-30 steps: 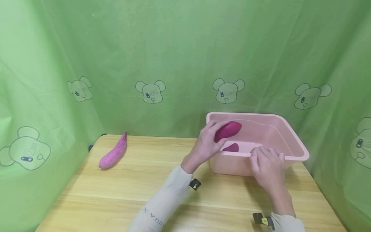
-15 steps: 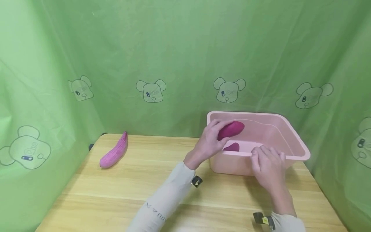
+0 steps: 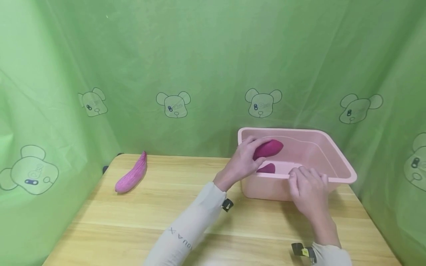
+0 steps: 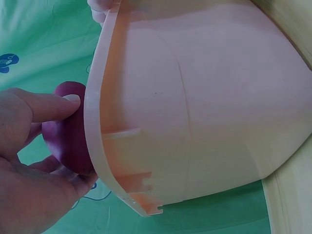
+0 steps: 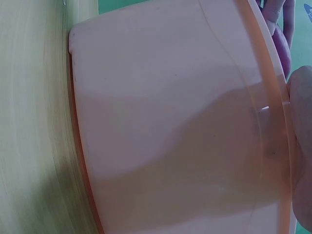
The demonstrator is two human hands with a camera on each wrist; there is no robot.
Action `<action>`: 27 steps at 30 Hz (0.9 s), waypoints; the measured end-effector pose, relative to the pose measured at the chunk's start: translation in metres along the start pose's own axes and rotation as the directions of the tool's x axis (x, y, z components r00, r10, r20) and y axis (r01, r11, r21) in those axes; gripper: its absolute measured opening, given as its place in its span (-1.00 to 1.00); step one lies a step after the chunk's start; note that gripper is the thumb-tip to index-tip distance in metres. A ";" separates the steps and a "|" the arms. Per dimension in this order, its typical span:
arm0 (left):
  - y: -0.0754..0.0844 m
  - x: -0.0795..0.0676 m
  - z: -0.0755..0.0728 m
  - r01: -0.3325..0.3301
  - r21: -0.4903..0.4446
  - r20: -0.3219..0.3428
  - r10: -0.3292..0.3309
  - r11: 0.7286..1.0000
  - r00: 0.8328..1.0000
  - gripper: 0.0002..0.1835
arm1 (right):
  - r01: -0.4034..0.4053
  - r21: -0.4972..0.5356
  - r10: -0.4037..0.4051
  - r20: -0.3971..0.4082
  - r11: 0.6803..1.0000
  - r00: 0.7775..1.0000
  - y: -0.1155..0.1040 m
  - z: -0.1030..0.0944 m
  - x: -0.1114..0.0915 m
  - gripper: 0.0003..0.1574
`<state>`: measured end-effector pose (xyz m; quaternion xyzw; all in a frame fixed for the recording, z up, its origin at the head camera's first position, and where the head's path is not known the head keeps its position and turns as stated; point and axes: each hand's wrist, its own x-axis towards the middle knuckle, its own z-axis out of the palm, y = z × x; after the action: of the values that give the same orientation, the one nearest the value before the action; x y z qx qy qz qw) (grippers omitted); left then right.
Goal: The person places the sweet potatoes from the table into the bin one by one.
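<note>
In the head view, my left hand (image 3: 242, 162) grips a dark purple-red sweet potato (image 3: 272, 148) over the left part of a pink plastic bin (image 3: 266, 187). The left wrist view shows thumb and fingers around the sweet potato (image 4: 70, 134), just beyond the bin's rim (image 4: 93, 112). A second dark purple-red piece (image 3: 268, 168) lies inside the bin, partly hidden by the near wall. My right hand (image 3: 310, 192) holds the bin's near rim, fingers curled over the edge. Part of that hand (image 5: 302, 146) shows along the rim in the right wrist view.
A long, curved, ridged pink-purple vegetable (image 3: 132, 176) lies at the left of the wooden table (image 3: 159, 214). Green curtains (image 3: 209, 55) printed with bear heads hang behind and on both sides. The bin stands near the back right of the table.
My left hand has shifted slightly to the right with the sweet potato, farther over the bin. The right hand stays on the rim, and the vegetable on the table has not moved.
</note>
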<state>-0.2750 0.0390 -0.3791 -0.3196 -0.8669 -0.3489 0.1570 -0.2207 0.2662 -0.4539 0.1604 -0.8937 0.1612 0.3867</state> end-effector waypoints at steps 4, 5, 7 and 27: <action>0.001 0.002 0.000 0.004 0.000 0.028 -0.004 1.000 1.000 -0.26 | -0.004 -0.001 0.004 0.011 1.000 1.000 -0.001 0.000 0.001 -0.69; 0.001 0.002 0.001 -0.001 0.002 0.033 0.001 1.000 0.999 -0.26 | -0.005 -0.001 0.005 0.014 1.000 1.000 -0.001 0.000 0.001 -0.69; 0.000 0.003 0.002 -0.017 0.015 0.041 0.016 1.000 0.999 -0.26 | -0.008 -0.001 0.008 0.016 1.000 1.000 -0.001 0.000 0.001 -0.69; 0.003 0.007 0.009 -0.038 0.118 0.107 0.025 0.992 0.994 -0.32 | 0.007 0.000 -0.007 -0.011 1.000 1.000 0.001 0.001 0.000 -0.70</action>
<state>-0.2782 0.0501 -0.3806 -0.3411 -0.8881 -0.2766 0.1356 -0.2210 0.2666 -0.4548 0.1626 -0.8910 0.1605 0.3924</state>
